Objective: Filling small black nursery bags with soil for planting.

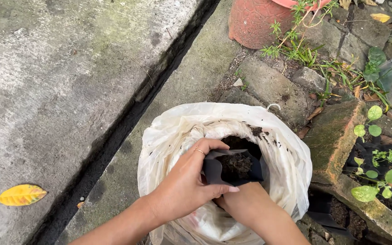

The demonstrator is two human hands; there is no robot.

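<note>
Small black plastic grow bag (234,167), soft-sided, mouth open upward, filled nearly to the rim with dark, crumbly soil. It sits over the open mouth of the white sack (178,136), which is rolled down at the top, soil-smeared inside, with more dark soil in its hollow.

Left hand (187,183): fingers curled around the bag's near-left side, thumb along its lower edge, a thin ring on one finger; gripping the black plastic. Right hand (241,204): tucked beneath the bag, mostly hidden by it and by the left hand; cannot tell how its fingers lie.

Beyond the sack: a terracotta pot (252,22) on stone paving. Right of the sack: a mossy brick (334,136) and green seedlings (377,177). Far left of the sack: a yellow leaf (21,194) on concrete, past a dark groove.
</note>
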